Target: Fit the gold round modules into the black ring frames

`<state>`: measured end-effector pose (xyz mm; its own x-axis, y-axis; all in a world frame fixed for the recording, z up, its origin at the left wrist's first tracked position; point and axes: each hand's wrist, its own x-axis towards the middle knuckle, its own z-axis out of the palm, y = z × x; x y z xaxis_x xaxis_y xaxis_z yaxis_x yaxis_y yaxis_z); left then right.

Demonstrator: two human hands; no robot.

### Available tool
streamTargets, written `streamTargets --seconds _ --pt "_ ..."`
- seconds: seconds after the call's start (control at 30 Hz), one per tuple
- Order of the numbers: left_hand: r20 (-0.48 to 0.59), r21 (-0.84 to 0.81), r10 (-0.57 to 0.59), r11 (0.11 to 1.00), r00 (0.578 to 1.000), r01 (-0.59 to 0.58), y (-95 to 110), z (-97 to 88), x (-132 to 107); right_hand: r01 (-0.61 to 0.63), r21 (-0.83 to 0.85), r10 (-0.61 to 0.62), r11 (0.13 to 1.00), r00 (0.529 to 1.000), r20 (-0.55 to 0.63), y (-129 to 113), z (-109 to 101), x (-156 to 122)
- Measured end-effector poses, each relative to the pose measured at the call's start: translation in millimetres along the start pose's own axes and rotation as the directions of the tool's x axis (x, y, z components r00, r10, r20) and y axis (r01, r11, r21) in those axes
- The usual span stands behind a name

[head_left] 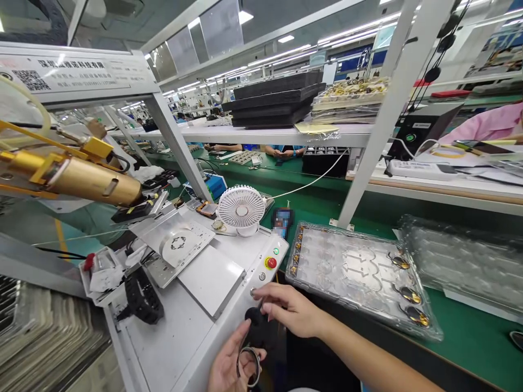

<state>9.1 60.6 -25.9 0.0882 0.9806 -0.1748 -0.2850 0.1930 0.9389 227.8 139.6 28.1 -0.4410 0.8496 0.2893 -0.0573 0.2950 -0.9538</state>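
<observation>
Low in the centre, my left hand (231,362) is curled around a round metal ring (250,367) with a dark rim. Its thumb points up against the lower edge of a small black disc (254,316). From the right comes my right hand (296,313), its thumb and fingertips bent together at the disc's upper right side, pinching it as far as I can see. Just beyond those fingertips, the white machine's front panel carries a silver button (262,276) and a red emergency stop button (271,263). Part of the disc's grip is hidden by the fingers.
On the green bench, a clear plastic tray (347,272) holds several round dark-and-gold parts. More clear trays (457,267) lie beyond it. A white fan (242,209) and flat metal plate (212,277) sit on the machine. A gold cylinder (93,182) juts in from the left.
</observation>
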Motion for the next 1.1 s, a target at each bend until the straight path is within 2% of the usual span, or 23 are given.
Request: streamTargets --seconds 0.07,0.1,0.2,0.3,0.37,0.43,0.6,0.67,0.73,0.8,0.83,0.9,1.0,1.1 --pt "0.019 -0.075 -0.064 0.995 0.998 0.065 0.1 2.2 -3.5 -0.093 0.051 0.099 0.994 0.987 -0.127 7.9 13.6 -1.6" --pt "0.036 -0.114 -0.084 0.990 0.996 0.088 0.6 4.0 -4.9 -0.089 0.028 0.092 0.996 0.979 -0.182 11.4 20.6 -2.6" --pt "0.084 -0.203 -0.088 0.974 0.993 0.104 1.7 9.4 -7.5 0.044 -0.114 -0.076 0.993 0.954 -0.290 17.8 35.0 -5.1" --pt "0.102 -0.237 -0.066 0.967 0.993 0.088 1.6 12.2 -8.6 0.177 -0.226 -0.242 0.958 0.921 -0.304 18.7 35.3 -7.0" --pt "0.097 -0.260 -0.056 0.962 0.994 0.080 2.2 12.7 -9.7 0.229 -0.292 -0.311 0.929 0.910 -0.275 17.5 31.2 -8.6" --pt "0.084 -0.282 -0.062 0.956 0.995 0.084 4.1 12.8 -11.8 0.261 -0.339 -0.341 0.904 0.918 -0.201 14.8 27.4 -10.6" --pt "0.068 -0.265 -0.067 0.961 0.995 0.083 17.0 12.2 -20.3 0.319 -0.385 -0.300 0.866 0.948 0.109 1.4 21.0 -11.4" --pt "0.050 -0.265 -0.059 0.962 0.997 0.070 25.2 11.0 -23.1 0.240 -0.383 -0.228 0.892 0.971 0.078 -3.5 15.6 -5.0" --pt "0.018 -0.268 -0.038 0.962 0.999 0.042 33.5 9.5 -25.3 0.011 -0.295 -0.043 0.955 0.994 -0.100 -5.8 7.5 8.4" --pt "-0.009 -0.266 -0.009 0.964 1.000 0.006 40.2 8.6 -27.2 -0.248 -0.106 0.214 0.963 0.942 -0.257 -5.2 -0.3 29.3" --pt "-0.012 -0.263 0.003 0.965 1.000 -0.006 42.7 8.6 -28.2 -0.335 -0.023 0.315 0.942 0.906 -0.281 -4.4 -2.9 41.7" --pt "0.005 -0.258 0.020 0.966 1.000 -0.018 45.5 9.0 -30.2 -0.415 0.059 0.415 0.908 0.867 -0.277 -2.9 -4.4 67.3" --pt "0.036 -0.241 0.053 0.969 0.998 -0.043 46.4 8.7 -34.6 -0.465 0.056 0.463 0.884 0.851 -0.247 -2.2 -0.4 96.9" --pt "0.066 -0.170 0.103 0.981 0.992 -0.091 45.4 5.7 -41.6 -0.523 0.019 0.509 0.852 0.819 -0.266 -3.3 1.5 101.3"
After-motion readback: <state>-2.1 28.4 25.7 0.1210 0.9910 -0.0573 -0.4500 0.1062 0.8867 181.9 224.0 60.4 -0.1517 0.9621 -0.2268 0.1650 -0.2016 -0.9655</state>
